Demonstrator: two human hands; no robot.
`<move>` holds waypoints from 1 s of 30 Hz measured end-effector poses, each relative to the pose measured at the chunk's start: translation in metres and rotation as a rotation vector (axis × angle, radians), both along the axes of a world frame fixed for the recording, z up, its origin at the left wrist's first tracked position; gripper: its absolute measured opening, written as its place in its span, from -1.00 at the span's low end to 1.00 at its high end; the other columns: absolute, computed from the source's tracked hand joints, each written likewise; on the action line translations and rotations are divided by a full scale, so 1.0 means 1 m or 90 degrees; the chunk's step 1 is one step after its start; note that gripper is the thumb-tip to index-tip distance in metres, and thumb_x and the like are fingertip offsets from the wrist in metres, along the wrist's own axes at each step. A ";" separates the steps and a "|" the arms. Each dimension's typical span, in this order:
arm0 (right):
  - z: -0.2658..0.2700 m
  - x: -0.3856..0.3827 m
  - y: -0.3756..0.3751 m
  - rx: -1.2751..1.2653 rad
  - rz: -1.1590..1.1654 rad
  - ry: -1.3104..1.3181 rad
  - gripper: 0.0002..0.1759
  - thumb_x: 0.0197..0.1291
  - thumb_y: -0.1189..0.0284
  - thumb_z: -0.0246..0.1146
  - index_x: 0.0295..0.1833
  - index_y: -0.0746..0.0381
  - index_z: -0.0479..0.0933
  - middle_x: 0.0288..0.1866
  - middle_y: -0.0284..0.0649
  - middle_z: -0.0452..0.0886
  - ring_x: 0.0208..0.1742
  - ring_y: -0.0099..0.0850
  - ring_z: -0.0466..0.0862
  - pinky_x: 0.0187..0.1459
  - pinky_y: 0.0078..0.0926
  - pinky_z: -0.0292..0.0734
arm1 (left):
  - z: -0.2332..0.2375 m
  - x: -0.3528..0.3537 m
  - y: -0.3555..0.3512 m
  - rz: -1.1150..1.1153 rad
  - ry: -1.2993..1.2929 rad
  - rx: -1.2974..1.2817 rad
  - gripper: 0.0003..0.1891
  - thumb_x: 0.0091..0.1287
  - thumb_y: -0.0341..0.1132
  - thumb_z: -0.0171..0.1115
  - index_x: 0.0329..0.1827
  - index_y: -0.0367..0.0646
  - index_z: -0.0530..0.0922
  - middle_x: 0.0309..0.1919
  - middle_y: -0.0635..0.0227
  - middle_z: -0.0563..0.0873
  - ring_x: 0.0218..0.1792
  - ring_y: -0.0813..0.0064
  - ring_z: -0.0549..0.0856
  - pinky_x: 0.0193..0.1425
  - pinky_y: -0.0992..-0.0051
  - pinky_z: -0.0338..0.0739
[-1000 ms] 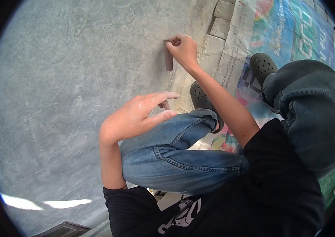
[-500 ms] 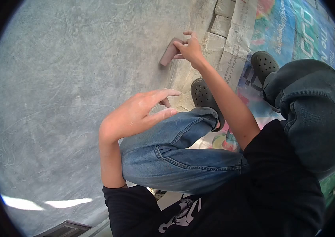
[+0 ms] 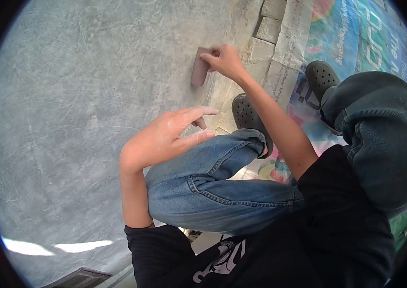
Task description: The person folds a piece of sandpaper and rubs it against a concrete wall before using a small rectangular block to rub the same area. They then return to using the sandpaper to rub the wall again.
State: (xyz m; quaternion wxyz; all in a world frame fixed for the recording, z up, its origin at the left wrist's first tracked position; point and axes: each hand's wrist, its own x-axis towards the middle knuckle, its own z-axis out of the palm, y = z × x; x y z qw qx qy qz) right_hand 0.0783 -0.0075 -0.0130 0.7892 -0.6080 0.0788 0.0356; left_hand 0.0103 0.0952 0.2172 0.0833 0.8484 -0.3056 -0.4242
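Note:
A brownish-pink, rectangular piece of sandpaper (image 3: 200, 72) lies against the grey plastered wall (image 3: 83, 96), near its edge by the pale blocks. My right hand (image 3: 225, 62) grips its upper side, the thumb on its near face and the other fingers partly hidden behind. My left hand (image 3: 167, 137) hovers in front of the wall above my bent knee, open, with thumb and fingers apart and nothing held. Whitish dust marks the fingers of the left hand.
Pale blocks (image 3: 261, 53) run along the foot of the wall. A printed banner sheet (image 3: 342, 43) covers the ground on the right. My dark clogs (image 3: 245, 113) and jeans-clad legs (image 3: 222, 192) are close to the wall. A dark-framed object (image 3: 78, 278) shows at the bottom left.
My right hand has shifted slightly left along the wall, and the sandpaper has turned more upright. Its spread fingers have closed in around the sandpaper. The left hand has barely moved.

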 end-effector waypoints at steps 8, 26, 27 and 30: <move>0.004 0.014 -0.004 -0.239 -0.180 -0.122 -0.73 0.09 0.37 0.19 -0.40 0.43 0.55 -0.58 -0.05 0.60 -0.57 -0.34 0.69 -0.47 -0.45 0.53 | 0.001 0.000 -0.001 -0.005 0.009 0.014 -0.58 0.31 -0.17 0.16 0.20 -0.13 0.46 -0.24 0.19 0.68 -0.16 0.33 0.67 -0.02 0.37 0.51; 0.014 0.013 -0.015 -0.218 -0.035 -0.124 -0.78 -0.05 0.43 0.16 -0.41 0.39 0.59 -0.49 0.15 0.57 -0.39 0.04 0.62 -0.28 -0.19 0.53 | 0.003 -0.002 -0.003 -0.005 -0.009 -0.003 -0.56 0.30 -0.18 0.17 0.21 -0.15 0.46 -0.23 0.18 0.69 -0.13 0.31 0.67 0.01 0.36 0.51; 0.010 0.013 -0.012 -0.219 -0.039 -0.123 -0.78 -0.05 0.43 0.16 -0.41 0.39 0.59 -0.49 0.15 0.57 -0.39 0.04 0.62 -0.28 -0.19 0.53 | 0.004 -0.001 -0.004 -0.002 -0.002 0.010 -0.56 0.30 -0.19 0.17 0.21 -0.15 0.46 -0.23 0.18 0.69 -0.13 0.31 0.67 0.01 0.36 0.51; 0.003 0.011 -0.004 -0.267 -0.189 -0.174 -0.79 -0.05 0.44 0.17 -0.40 0.39 0.59 -0.49 0.14 0.58 -0.38 0.02 0.63 -0.29 -0.20 0.53 | 0.002 0.000 -0.004 0.001 -0.004 0.008 -0.57 0.30 -0.19 0.17 0.21 -0.16 0.46 -0.22 0.18 0.69 -0.13 0.30 0.67 0.01 0.36 0.51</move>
